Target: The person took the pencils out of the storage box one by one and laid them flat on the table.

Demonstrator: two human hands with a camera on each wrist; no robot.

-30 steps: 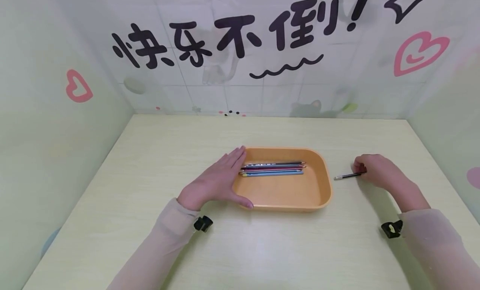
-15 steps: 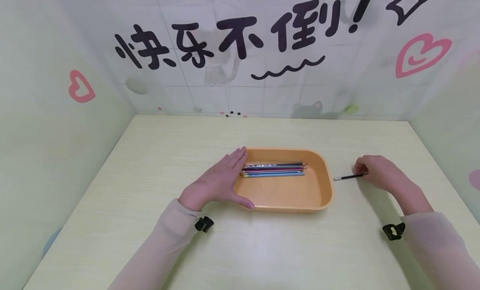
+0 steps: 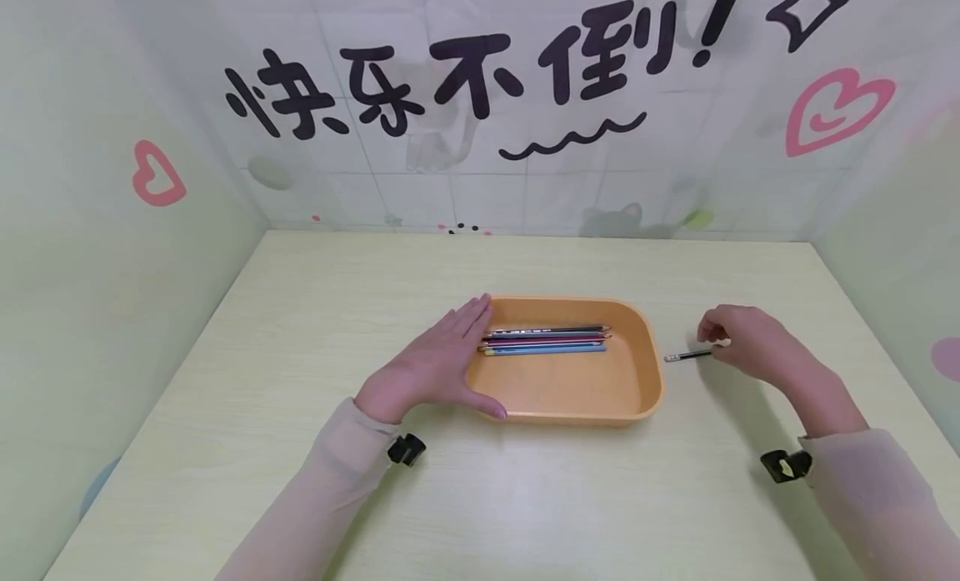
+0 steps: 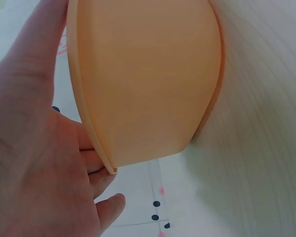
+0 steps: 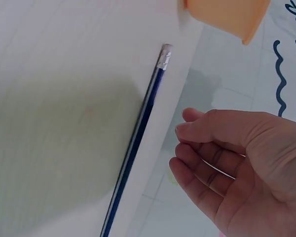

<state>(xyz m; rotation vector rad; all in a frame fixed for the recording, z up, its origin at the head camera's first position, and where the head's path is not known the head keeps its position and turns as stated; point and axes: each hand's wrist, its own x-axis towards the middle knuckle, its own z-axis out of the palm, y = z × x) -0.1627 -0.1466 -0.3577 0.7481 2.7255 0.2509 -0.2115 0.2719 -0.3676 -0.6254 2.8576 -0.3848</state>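
An orange plastic tray (image 3: 570, 389) stands on the table, with several pencils (image 3: 547, 339) side by side near its far wall. My left hand (image 3: 431, 364) spans the tray's left end, fingers straight along the far corner and thumb over the front rim. In the left wrist view, fingertips show past the rim of the tray (image 4: 148, 84). Right of the tray lies a dark blue pencil (image 5: 135, 140) with a whitish eraser end, pointing toward the tray. Over this pencil hovers my right hand (image 3: 757, 343), fingers loosely curled and holding nothing; the right wrist view shows space between them.
A pale wood-look table (image 3: 555, 498) runs back to a white wall sheet (image 3: 465, 147) printed with large black characters and pink hearts. Similar sheets enclose the left and right sides. Small black devices (image 3: 407, 449) sit at both wrists.
My right hand has shifted slightly left along the pencil, toward its eraser end, and its fingertips have lifted. The left hand and the tray stay in place.
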